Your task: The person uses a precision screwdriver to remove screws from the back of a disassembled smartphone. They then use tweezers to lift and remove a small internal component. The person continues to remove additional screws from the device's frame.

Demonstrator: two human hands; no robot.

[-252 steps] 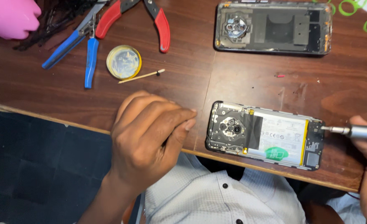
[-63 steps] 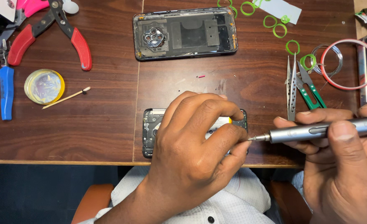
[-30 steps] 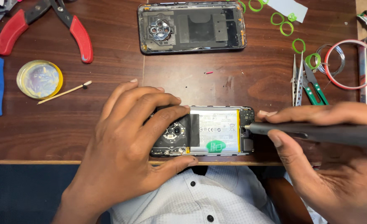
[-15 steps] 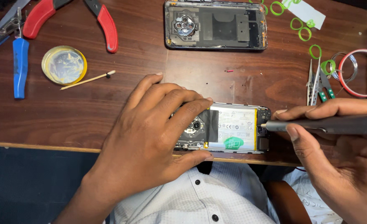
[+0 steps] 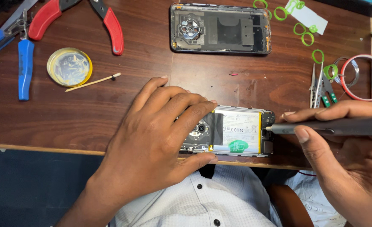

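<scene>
An opened phone (image 5: 236, 132) with its white battery and a green sticker showing lies flat at the near edge of the wooden table (image 5: 144, 84). My left hand (image 5: 156, 143) lies over the phone's camera end, thumb under the near side, pinning it down. My right hand (image 5: 341, 147) grips a grey pen-shaped screwdriver (image 5: 329, 126) held level. Its tip touches the phone's right end.
The phone's removed back cover (image 5: 220, 28) lies at the far middle. At the left are red-handled pliers (image 5: 78, 19), a blue-handled tool (image 5: 24, 67), a round yellow-rimmed lid (image 5: 69, 66) and a thin stick (image 5: 93, 82). Tweezers (image 5: 320, 86), green rings (image 5: 304, 33) and a tape ring (image 5: 365, 77) sit at the right.
The view has shifted a little, so the table appears slightly lower and to the left. My left hand still presses on the phone and the screwdriver tip stays at its right end.
</scene>
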